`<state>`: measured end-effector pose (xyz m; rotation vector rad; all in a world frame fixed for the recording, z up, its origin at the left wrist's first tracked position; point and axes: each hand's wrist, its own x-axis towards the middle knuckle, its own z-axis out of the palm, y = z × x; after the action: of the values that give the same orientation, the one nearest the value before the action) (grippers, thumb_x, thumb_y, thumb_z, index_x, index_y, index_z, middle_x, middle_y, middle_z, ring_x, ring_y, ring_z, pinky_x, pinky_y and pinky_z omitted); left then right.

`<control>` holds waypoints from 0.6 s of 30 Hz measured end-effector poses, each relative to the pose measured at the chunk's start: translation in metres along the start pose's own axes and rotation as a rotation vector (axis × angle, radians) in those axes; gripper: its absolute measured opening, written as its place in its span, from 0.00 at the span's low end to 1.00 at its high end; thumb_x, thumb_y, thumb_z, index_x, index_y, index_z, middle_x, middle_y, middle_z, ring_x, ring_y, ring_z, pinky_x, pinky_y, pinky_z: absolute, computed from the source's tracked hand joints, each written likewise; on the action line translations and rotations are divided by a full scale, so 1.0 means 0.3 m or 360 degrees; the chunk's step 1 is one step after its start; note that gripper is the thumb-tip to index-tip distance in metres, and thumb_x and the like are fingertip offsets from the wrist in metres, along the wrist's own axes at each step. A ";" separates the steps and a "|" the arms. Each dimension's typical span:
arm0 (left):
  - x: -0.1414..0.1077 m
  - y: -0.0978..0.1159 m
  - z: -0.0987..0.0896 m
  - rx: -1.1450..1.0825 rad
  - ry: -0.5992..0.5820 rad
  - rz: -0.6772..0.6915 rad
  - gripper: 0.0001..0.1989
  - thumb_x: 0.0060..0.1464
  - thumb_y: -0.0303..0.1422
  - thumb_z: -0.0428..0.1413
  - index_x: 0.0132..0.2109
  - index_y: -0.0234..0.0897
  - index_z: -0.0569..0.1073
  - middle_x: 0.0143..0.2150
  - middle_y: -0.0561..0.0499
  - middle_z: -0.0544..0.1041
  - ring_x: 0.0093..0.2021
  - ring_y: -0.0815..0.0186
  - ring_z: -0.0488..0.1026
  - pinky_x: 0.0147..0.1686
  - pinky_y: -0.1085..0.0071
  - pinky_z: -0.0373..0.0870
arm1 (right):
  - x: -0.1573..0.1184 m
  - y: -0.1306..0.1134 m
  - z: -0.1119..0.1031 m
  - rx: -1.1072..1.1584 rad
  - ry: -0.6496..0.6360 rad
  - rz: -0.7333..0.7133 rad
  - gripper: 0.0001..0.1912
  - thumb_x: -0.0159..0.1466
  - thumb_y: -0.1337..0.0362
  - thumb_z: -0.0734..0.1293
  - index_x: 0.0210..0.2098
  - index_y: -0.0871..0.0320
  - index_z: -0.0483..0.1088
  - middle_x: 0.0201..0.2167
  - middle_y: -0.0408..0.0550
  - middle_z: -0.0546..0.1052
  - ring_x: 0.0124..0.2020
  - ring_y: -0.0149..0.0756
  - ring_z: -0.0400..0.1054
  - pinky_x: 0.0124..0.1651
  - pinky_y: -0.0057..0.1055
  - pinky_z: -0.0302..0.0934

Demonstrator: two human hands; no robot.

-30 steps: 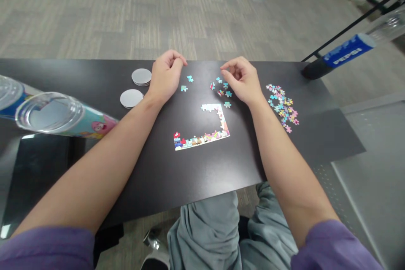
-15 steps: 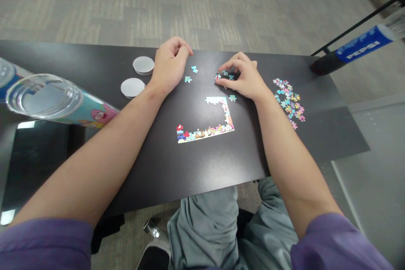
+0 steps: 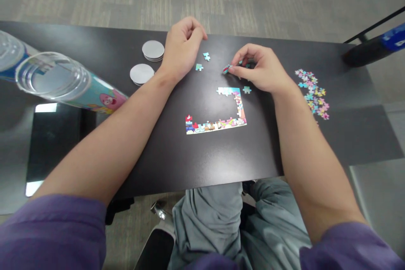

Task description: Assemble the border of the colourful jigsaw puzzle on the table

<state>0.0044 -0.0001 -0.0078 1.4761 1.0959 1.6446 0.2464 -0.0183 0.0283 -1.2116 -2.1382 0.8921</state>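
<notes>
Between the thumb and forefinger of my right hand (image 3: pixel 261 67) is a small red-and-blue jigsaw puzzle piece (image 3: pixel 225 69), tilted off the table. Partly hidden behind those fingers are a few loose pieces. My left hand (image 3: pixel 185 48) rests on the table with its fingers curled in, and no object shows in it. Two loose teal pieces, one upper (image 3: pixel 206 56) and one lower (image 3: pixel 199 67), lie just right of it. Nearer me is a joined strip of puzzle border (image 3: pixel 218 125), with a bottom edge, a right side and a short top part. A green piece (image 3: pixel 247 89) lies by its top right corner.
A heap of loose puzzle pieces (image 3: pixel 313 93) lies on the right of the dark table (image 3: pixel 202 160). White round discs (image 3: pixel 153 49) are stacked beyond my left forearm. Clear-ended tubes (image 3: pixel 63 78) and a dark tablet (image 3: pixel 53 143) are at the left. A blue-and-black cylinder (image 3: pixel 373 50) stands far right.
My right hand has lifted the red-and-blue puzzle piece in a pinch, tilting it. My left hand stays curled in its place. The camera view has shifted, so the table appears moved to the right.
</notes>
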 end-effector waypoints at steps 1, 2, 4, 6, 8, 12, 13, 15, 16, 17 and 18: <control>0.002 -0.006 0.002 -0.0011 0.0022 0.0013 0.09 0.50 0.30 0.51 0.27 0.49 0.72 0.20 0.51 0.55 0.26 0.59 0.53 0.34 0.59 0.45 | 0.003 -0.001 0.011 0.0180 0.0013 -0.0035 0.13 0.63 0.50 0.78 0.39 0.48 0.76 0.41 0.45 0.81 0.36 0.42 0.68 0.44 0.44 0.64; 0.006 -0.015 0.003 -0.0013 0.0040 0.0023 0.09 0.50 0.31 0.51 0.26 0.50 0.72 0.20 0.51 0.54 0.27 0.58 0.53 0.34 0.58 0.45 | 0.007 -0.003 0.022 0.0341 0.0043 -0.0078 0.13 0.63 0.50 0.79 0.39 0.48 0.77 0.39 0.45 0.81 0.32 0.39 0.65 0.40 0.42 0.63; 0.015 -0.034 0.004 0.0015 0.0056 0.0029 0.08 0.49 0.31 0.52 0.26 0.51 0.72 0.19 0.51 0.54 0.27 0.58 0.54 0.34 0.58 0.46 | 0.012 -0.012 0.045 0.0531 0.0110 -0.0142 0.15 0.62 0.48 0.80 0.38 0.49 0.78 0.36 0.44 0.80 0.30 0.36 0.62 0.36 0.39 0.60; 0.023 -0.050 0.004 0.0053 0.0054 0.0023 0.08 0.49 0.32 0.53 0.26 0.52 0.72 0.19 0.50 0.55 0.27 0.58 0.54 0.34 0.58 0.47 | 0.013 -0.025 0.062 0.0561 0.0106 -0.0161 0.18 0.60 0.46 0.81 0.38 0.51 0.79 0.34 0.44 0.79 0.30 0.35 0.63 0.37 0.38 0.61; 0.028 -0.059 0.004 0.0071 0.0041 0.0016 0.08 0.50 0.33 0.54 0.26 0.52 0.72 0.19 0.50 0.54 0.27 0.58 0.54 0.34 0.58 0.48 | 0.010 -0.039 0.067 0.0495 0.0027 -0.0157 0.21 0.59 0.43 0.81 0.39 0.51 0.81 0.34 0.45 0.79 0.32 0.37 0.66 0.39 0.38 0.63; 0.022 -0.055 0.008 0.0045 0.0093 0.0067 0.08 0.50 0.31 0.52 0.26 0.50 0.72 0.18 0.51 0.55 0.27 0.59 0.55 0.35 0.58 0.51 | -0.001 -0.053 0.053 0.0310 -0.0048 -0.0103 0.21 0.61 0.41 0.79 0.43 0.49 0.82 0.39 0.47 0.81 0.38 0.42 0.72 0.46 0.41 0.67; 0.018 -0.051 0.007 0.0039 0.0103 0.0082 0.08 0.50 0.31 0.52 0.27 0.49 0.72 0.18 0.51 0.55 0.27 0.58 0.56 0.36 0.58 0.51 | -0.003 -0.053 0.050 0.0278 -0.0045 -0.0085 0.22 0.61 0.41 0.79 0.44 0.49 0.81 0.40 0.47 0.81 0.39 0.43 0.72 0.47 0.42 0.68; 0.011 -0.043 0.003 0.0044 0.0077 0.0070 0.07 0.52 0.33 0.54 0.27 0.49 0.73 0.18 0.50 0.57 0.28 0.58 0.57 0.36 0.57 0.52 | -0.003 -0.047 0.044 0.0209 -0.0058 -0.0055 0.21 0.62 0.41 0.78 0.45 0.49 0.81 0.41 0.47 0.82 0.40 0.44 0.73 0.47 0.43 0.68; 0.008 -0.038 0.000 0.0057 0.0051 0.0045 0.06 0.52 0.34 0.55 0.28 0.49 0.73 0.19 0.50 0.57 0.28 0.58 0.57 0.36 0.57 0.52 | -0.002 -0.044 0.041 0.0164 -0.0070 -0.0043 0.21 0.63 0.42 0.77 0.46 0.49 0.80 0.42 0.47 0.82 0.40 0.44 0.73 0.47 0.43 0.68; 0.005 -0.032 -0.003 0.0073 0.0023 0.0014 0.06 0.52 0.35 0.55 0.28 0.49 0.73 0.19 0.49 0.57 0.28 0.58 0.57 0.35 0.57 0.52 | -0.001 -0.041 0.037 0.0114 -0.0077 -0.0035 0.20 0.64 0.43 0.76 0.47 0.49 0.80 0.43 0.47 0.82 0.40 0.43 0.73 0.48 0.43 0.68; 0.003 -0.025 -0.006 0.0085 0.0008 -0.0010 0.05 0.52 0.35 0.56 0.29 0.49 0.74 0.19 0.49 0.57 0.27 0.58 0.56 0.35 0.58 0.51 | -0.001 -0.038 0.030 0.0064 -0.0069 -0.0032 0.19 0.65 0.44 0.76 0.48 0.49 0.80 0.44 0.47 0.82 0.40 0.43 0.72 0.48 0.43 0.68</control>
<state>0.0020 0.0036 -0.0142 1.5015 1.1545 1.6271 0.2341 -0.0255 0.0310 -1.1591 -2.1518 0.9565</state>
